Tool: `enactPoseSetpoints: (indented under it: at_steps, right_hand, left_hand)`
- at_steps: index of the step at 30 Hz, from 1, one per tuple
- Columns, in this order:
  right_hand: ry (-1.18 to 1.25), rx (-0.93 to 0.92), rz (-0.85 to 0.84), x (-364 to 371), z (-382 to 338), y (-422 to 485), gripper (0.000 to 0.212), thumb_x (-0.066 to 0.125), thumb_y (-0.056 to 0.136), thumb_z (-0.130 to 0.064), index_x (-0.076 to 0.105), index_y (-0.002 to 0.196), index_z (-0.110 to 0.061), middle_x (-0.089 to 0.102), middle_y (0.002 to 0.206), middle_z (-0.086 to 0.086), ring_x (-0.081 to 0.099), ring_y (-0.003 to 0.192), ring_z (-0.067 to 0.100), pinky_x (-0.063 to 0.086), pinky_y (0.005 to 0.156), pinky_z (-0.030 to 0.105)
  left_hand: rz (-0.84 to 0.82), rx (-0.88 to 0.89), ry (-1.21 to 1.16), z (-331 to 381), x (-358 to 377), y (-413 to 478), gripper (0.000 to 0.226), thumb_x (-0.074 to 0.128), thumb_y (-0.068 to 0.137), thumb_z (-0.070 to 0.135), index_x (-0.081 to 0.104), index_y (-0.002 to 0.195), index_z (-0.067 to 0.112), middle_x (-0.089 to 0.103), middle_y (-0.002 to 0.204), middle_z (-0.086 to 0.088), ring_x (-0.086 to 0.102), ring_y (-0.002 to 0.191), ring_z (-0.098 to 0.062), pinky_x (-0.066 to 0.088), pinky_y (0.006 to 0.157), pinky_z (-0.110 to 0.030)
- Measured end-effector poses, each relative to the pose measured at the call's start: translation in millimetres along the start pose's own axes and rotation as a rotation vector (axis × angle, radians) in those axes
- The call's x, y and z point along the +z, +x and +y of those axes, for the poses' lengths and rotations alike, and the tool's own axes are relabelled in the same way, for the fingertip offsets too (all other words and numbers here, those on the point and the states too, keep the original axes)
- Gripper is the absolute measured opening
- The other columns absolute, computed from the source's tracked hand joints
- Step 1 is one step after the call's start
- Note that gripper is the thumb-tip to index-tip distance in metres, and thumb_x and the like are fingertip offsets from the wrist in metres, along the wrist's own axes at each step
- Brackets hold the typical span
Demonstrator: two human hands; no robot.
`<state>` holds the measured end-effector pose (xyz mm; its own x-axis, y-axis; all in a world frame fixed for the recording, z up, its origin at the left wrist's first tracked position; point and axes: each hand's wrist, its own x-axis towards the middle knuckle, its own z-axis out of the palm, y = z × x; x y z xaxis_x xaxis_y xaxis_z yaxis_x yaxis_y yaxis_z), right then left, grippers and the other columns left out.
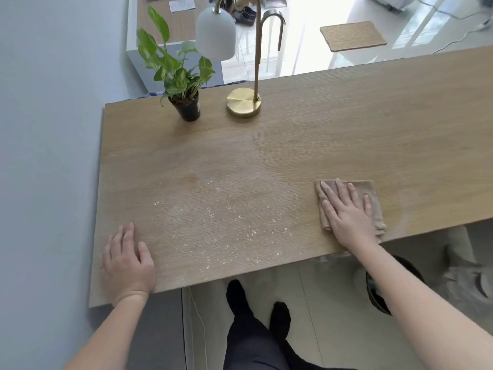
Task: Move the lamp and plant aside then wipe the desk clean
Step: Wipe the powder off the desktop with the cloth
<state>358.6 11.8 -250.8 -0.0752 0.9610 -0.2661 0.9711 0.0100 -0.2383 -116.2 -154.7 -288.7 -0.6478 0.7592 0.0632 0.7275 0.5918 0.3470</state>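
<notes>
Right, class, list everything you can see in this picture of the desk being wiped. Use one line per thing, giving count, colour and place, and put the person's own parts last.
desk: one, light wood, fills the middle of the view.
plant: one, green in a black pot, far left of the desk.
lamp: one, brass with a white shade, right of the plant, apart from it.
cloth: one, beige, near right of the desk.
crumbs: many, pale, scattered over the near left half.
doormat: one, tan, floor beyond the desk.
left hand: one, flat on the desk's near left corner.
right hand: one, pressing flat on the cloth.
feet: two, in black, floor below the desk.
</notes>
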Motion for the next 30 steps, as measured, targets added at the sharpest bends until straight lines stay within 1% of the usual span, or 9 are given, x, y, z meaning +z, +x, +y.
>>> enactPoseSetpoints:
  at_steps: [2, 5, 7, 15, 20, 23, 25, 27, 30]
  right_hand:
    - [-0.002, 0.02, 0.01, 9, -24, 7, 0.055, 0.009, 0.107, -0.064, -0.001, 0.161, -0.061, -0.009, 0.175, -0.019, -0.011, 0.163, 0.014, -0.01, 0.13, 0.049]
    - [-0.078, -0.175, -0.019, 20, -26, -17, 0.053, 0.006, 0.107, -0.064, -0.004, 0.159, -0.064, -0.012, 0.173, -0.024, -0.017, 0.161, 0.007, -0.011, 0.131, 0.044]
    - [-0.099, -0.226, -0.025, 20, -7, -29, 0.053, 0.009, 0.108, -0.062, -0.003, 0.159, -0.065, -0.009, 0.173, -0.028, -0.017, 0.16, 0.002, -0.011, 0.131, 0.04]
    - [-0.064, -0.146, 0.005, 9, 28, -38, 0.053, 0.01, 0.107, -0.064, -0.001, 0.158, -0.066, -0.007, 0.172, -0.03, -0.014, 0.16, -0.002, -0.01, 0.131, 0.037]
    - [-0.034, -0.067, 0.009, 14, 14, -35, 0.053, 0.004, 0.105, -0.068, -0.008, 0.157, -0.068, -0.012, 0.172, -0.029, -0.014, 0.16, 0.003, -0.008, 0.131, 0.043]
    - [-0.017, -0.038, 0.004, 16, 7, -33, 0.052, 0.009, 0.108, -0.065, -0.006, 0.158, -0.065, -0.014, 0.172, -0.025, -0.015, 0.161, 0.008, -0.012, 0.131, 0.045]
    - [-0.019, -0.041, 0.004, 17, 8, -33, 0.053, 0.01, 0.109, -0.063, -0.005, 0.159, -0.063, -0.014, 0.173, -0.023, -0.015, 0.162, 0.009, -0.013, 0.13, 0.046]
    - [-0.03, -0.057, -0.003, 18, 11, -34, 0.053, 0.007, 0.108, -0.064, -0.006, 0.16, -0.063, -0.014, 0.173, -0.022, -0.015, 0.162, 0.01, -0.012, 0.13, 0.046]
    - [-0.014, -0.09, -0.012, 16, 18, -36, 0.056, 0.004, 0.104, -0.066, -0.004, 0.16, -0.063, -0.011, 0.173, -0.022, -0.013, 0.161, 0.009, -0.012, 0.13, 0.045]
  left_hand:
    - [-0.001, -0.003, -0.005, -1, 0, -1, 0.063, 0.035, 0.101, 0.041, 0.049, 0.159, 0.019, 0.046, 0.165, -0.009, 0.035, 0.154, -0.035, 0.022, 0.128, -0.05]
    - [-0.011, 0.0, 0.001, 0, 0, -1, 0.064, 0.034, 0.101, 0.042, 0.048, 0.159, 0.02, 0.045, 0.166, -0.008, 0.034, 0.154, -0.034, 0.022, 0.128, -0.049]
    - [-0.016, -0.001, 0.011, 0, 0, 0, 0.064, 0.033, 0.101, 0.043, 0.047, 0.16, 0.021, 0.044, 0.167, -0.007, 0.034, 0.155, -0.034, 0.022, 0.128, -0.049]
    - [-0.001, 0.011, -0.009, 2, 1, 0, 0.063, 0.035, 0.102, 0.038, 0.049, 0.158, 0.015, 0.047, 0.164, -0.012, 0.036, 0.152, -0.037, 0.022, 0.129, -0.049]
    - [-0.044, -0.001, -0.01, 2, 0, 0, 0.065, 0.033, 0.102, 0.039, 0.045, 0.161, 0.013, 0.042, 0.168, -0.013, 0.03, 0.156, -0.036, 0.016, 0.131, -0.048]
    - [-0.058, -0.032, -0.037, 17, -3, -4, 0.066, 0.031, 0.102, 0.04, 0.045, 0.161, 0.012, 0.041, 0.168, -0.013, 0.03, 0.157, -0.036, 0.015, 0.132, -0.052]
    - [-0.032, 0.027, -0.053, 38, -4, -15, 0.062, 0.035, 0.103, 0.037, 0.048, 0.158, 0.01, 0.045, 0.165, -0.014, 0.034, 0.155, -0.038, 0.018, 0.131, -0.055]
    - [-0.041, 0.145, -0.073, 67, -1, -34, 0.06, 0.04, 0.104, 0.035, 0.047, 0.158, 0.011, 0.045, 0.165, -0.013, 0.035, 0.155, -0.037, 0.022, 0.13, -0.056]
    - [-0.184, 0.381, -0.057, 115, 8, -76, 0.061, 0.048, 0.105, 0.039, 0.041, 0.162, 0.019, 0.035, 0.171, -0.004, 0.024, 0.162, -0.028, 0.019, 0.132, -0.051]
